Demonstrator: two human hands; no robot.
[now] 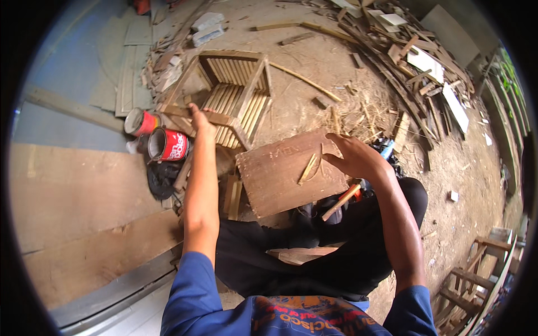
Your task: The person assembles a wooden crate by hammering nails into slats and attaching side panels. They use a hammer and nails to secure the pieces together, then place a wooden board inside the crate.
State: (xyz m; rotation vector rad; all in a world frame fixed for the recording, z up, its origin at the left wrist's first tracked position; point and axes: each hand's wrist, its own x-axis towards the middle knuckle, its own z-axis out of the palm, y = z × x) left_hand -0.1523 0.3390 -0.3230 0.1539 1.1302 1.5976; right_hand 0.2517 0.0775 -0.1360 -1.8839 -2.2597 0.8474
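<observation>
My left hand is closed round the near rail of a slatted wooden frame, which looks like a small crate or stool lying on the ground; the underside of the grip is hidden. In front of my legs is a flat brown wooden board, tilted toward me. Two thin wood strips lie on its face. My right hand is over the board's far right corner, fingers stretched and thumb apart; I cannot tell whether it touches the board. A short wooden stick juts out beside the board's near right edge.
Two red tins stand left of the frame, near a black bundle. A scrap-wood pile fills the far right. Shavings litter the ground beyond the board. Large wooden panels lie left; another wooden frame sits lower right.
</observation>
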